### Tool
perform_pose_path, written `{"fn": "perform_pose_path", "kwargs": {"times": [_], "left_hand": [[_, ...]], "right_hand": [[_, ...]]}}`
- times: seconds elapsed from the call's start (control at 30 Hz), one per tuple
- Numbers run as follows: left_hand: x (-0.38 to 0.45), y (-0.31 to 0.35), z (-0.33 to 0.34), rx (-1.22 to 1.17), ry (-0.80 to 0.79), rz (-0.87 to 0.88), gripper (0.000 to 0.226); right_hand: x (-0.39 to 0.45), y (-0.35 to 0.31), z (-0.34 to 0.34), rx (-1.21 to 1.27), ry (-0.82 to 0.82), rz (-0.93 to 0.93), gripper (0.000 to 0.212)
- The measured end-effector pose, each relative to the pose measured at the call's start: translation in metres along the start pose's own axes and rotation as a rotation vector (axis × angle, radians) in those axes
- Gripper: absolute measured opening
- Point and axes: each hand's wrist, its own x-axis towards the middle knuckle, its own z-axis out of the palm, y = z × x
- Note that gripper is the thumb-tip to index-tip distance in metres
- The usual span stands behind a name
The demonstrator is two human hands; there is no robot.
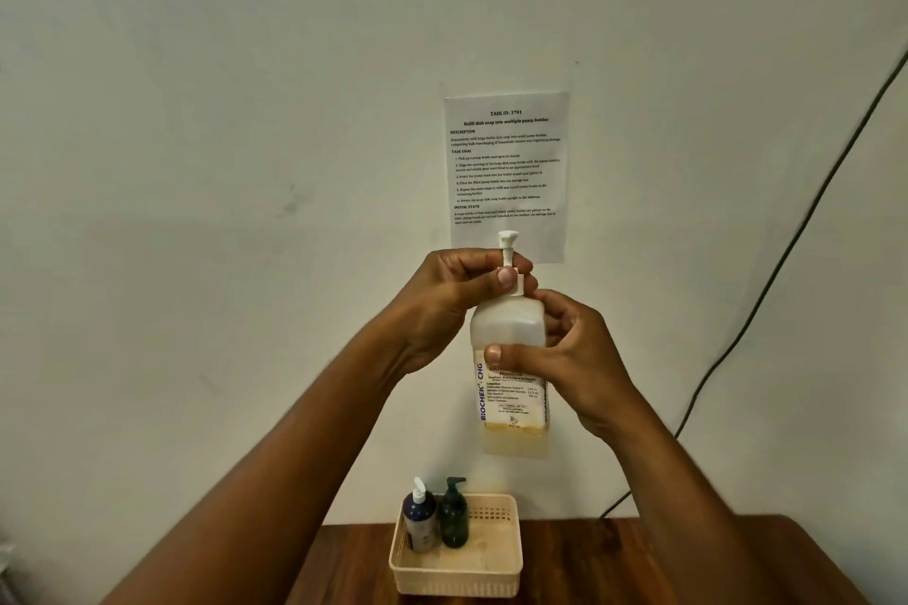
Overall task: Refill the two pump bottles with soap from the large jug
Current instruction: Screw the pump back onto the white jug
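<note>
A: Item one, large soap jug (511, 373)?
B: Translucent, labelled "BIOCHEK CHG", yellowish liquid low in the base. Held upright in the air before the wall, above the table (688, 555).
A: Hands?
B: Right hand (575, 359) wrapped around the jug's body, thumb across the front. Left hand (452, 300) closed, fingertips pinching the white pump head (508, 255) at the neck.
A: Item two, pump bottles?
B: Blue bottle with white pump (419, 518) and dark green bottle with black pump (453, 516), upright, side by side at the left of the beige basket (491, 570) on the table.
A: Wall?
B: Printed task sheet (506, 162); black cable (786, 260) at right.
</note>
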Motion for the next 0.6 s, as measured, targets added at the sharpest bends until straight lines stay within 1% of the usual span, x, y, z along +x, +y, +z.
{"fn": "perform_pose_path", "kwargs": {"times": [0.07, 0.17, 0.23, 0.33, 0.47, 0.6], "left_hand": [[0.002, -0.003, 0.001, 0.063, 0.051, 0.0, 0.027], [0.004, -0.007, 0.008, 0.192, 0.226, 0.067, 0.02], [0.005, -0.01, 0.012, 0.29, 0.312, 0.09, 0.018], [0.008, -0.012, 0.015, 0.308, 0.314, 0.058, 0.014], [0.005, -0.015, 0.015, 0.166, 0.24, 0.038, 0.01], [0.002, -0.029, 0.018, 0.121, 0.289, 0.042, 0.017]], "right_hand": [[-0.001, 0.004, 0.003, -0.018, 0.028, 0.01, 0.07], [0.001, 0.006, 0.002, -0.082, 0.087, -0.008, 0.072], [0.003, 0.007, 0.0, -0.108, 0.084, -0.028, 0.07], [0.004, 0.01, -0.003, -0.12, 0.07, -0.036, 0.07], [0.003, 0.016, -0.009, -0.003, 0.006, 0.002, 0.065], [0.002, 0.023, -0.012, 0.01, -0.034, 0.025, 0.068]]}}
